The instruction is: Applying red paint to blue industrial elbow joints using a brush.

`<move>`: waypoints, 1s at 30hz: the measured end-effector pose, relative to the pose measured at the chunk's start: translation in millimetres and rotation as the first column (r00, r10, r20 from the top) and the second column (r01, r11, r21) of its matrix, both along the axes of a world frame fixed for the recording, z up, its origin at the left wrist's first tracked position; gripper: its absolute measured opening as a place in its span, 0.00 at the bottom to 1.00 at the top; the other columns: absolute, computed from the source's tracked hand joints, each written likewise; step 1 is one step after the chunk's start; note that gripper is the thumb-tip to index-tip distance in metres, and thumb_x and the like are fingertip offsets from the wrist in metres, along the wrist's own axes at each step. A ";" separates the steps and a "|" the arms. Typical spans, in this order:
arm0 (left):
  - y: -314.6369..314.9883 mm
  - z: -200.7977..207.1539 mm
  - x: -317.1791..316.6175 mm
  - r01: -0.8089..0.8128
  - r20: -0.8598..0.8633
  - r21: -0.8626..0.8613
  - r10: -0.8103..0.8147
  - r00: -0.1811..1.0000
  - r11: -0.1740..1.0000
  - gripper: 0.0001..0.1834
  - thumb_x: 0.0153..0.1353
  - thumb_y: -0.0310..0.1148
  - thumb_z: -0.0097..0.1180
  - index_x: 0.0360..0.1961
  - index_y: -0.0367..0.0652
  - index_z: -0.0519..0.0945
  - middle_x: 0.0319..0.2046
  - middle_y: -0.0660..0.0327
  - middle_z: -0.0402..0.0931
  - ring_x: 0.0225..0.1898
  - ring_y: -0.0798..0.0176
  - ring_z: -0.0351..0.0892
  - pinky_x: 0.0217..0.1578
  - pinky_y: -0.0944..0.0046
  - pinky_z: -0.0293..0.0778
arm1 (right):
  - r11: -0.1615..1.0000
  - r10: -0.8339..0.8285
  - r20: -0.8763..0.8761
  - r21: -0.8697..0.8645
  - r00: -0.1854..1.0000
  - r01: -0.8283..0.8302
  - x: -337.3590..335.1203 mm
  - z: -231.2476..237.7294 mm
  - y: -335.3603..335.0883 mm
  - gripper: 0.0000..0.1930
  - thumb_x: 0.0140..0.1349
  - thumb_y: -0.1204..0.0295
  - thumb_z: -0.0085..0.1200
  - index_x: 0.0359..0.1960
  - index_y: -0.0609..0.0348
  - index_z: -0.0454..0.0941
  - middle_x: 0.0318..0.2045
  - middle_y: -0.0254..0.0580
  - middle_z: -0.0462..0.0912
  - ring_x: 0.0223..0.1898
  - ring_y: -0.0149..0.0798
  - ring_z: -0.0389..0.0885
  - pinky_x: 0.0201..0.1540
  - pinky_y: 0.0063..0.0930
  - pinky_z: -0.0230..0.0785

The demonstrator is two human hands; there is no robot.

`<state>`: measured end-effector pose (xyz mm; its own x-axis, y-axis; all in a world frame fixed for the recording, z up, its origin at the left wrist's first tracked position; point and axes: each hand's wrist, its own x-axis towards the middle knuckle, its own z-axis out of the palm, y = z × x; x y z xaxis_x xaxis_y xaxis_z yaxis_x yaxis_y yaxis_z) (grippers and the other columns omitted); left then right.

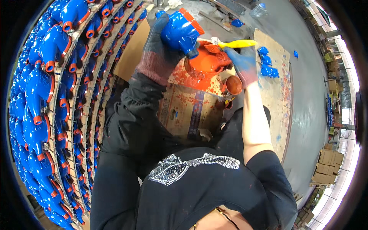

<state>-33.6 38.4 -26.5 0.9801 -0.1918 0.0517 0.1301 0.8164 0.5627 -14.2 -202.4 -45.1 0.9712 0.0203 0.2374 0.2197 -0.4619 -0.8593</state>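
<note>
My gloved left hand (160, 48) is wrapped round a glossy blue pipe fitting (178, 32), holding it tilted above the paint. The fitting's wide ribbed rim is orange-red and faces up and right; a narrow blue spout points down. In my gloved right hand (244, 64) is a paintbrush (238, 43) with a yellow handle. Its red-coated bristles hang over a container of orange-red paint (205, 64), near the fitting but apart from its rim. Paint covers the cardboard around the container. Below my right hand stands a reddish-brown cup (234, 85).
Racks of blue fittings with red rims (50, 92) fill the left side. A smaller cup (223, 104) stands on spattered cardboard (184, 107) by my knees. Several blue lumpy pieces (268, 65) lie on cardboard to the right. A clear plastic jug (259, 10) stands farther off.
</note>
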 end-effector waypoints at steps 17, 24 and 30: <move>2.9 -20.6 9.2 -0.228 0.004 0.517 0.264 0.965 0.825 0.28 0.49 0.40 0.69 0.47 0.35 0.73 0.36 0.56 0.77 0.33 0.64 0.81 0.26 0.64 0.81 | 0.989 0.078 -0.439 -0.077 0.895 -0.125 33.7 -80.6 -14.5 0.15 0.52 0.74 0.60 0.43 0.60 0.80 0.36 0.38 0.84 0.38 0.31 0.80 0.43 0.23 0.70; -17.5 -21.3 8.9 -0.388 0.340 0.775 0.188 0.922 0.499 0.37 0.41 0.39 0.71 0.51 0.32 0.71 0.38 0.52 0.78 0.37 0.59 0.81 0.39 0.61 0.79 | 0.978 0.180 -0.358 -0.033 0.916 -0.206 9.1 -35.2 -22.0 0.13 0.53 0.81 0.57 0.42 0.64 0.78 0.37 0.40 0.83 0.39 0.30 0.80 0.43 0.24 0.72; -32.5 -19.4 -4.6 -0.557 0.561 0.792 -0.062 0.825 -0.250 0.38 0.39 0.44 0.66 0.54 0.44 0.71 0.44 0.47 0.72 0.45 0.45 0.76 0.47 0.51 0.73 | 0.935 -0.038 0.079 0.354 0.996 0.008 -9.0 34.3 -25.4 0.13 0.55 0.78 0.60 0.43 0.66 0.78 0.35 0.42 0.83 0.35 0.31 0.80 0.41 0.22 0.72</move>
